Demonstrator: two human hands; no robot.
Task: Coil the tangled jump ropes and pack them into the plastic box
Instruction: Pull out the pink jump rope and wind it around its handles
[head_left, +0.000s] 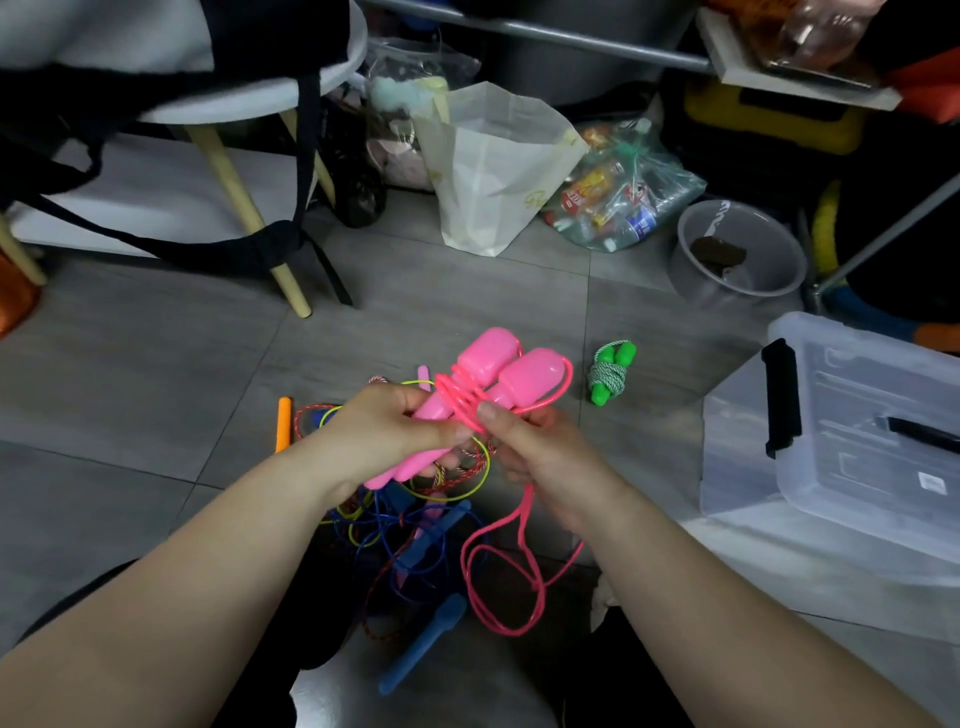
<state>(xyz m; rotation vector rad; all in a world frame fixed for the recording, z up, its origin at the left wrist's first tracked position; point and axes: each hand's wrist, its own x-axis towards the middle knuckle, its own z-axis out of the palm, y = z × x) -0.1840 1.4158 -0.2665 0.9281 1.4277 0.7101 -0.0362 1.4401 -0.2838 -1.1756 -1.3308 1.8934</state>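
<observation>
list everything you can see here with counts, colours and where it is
pink jump rope: one, pink, handles in left hand, cord partly wound round them
green jump rope: one, green, coiled, floor right of hands
tangled ropes: one pile, blue, yellow, red, floor under hands
orange handle: one, orange, pile's left edge
plastic box: one, clear, far right
bowl: one, grey, behind box
paper bag: one, white, centre back
stool: one, white seat, back left
left hand: one, grips pink handles
right hand: one, pinches pink cord
</observation>
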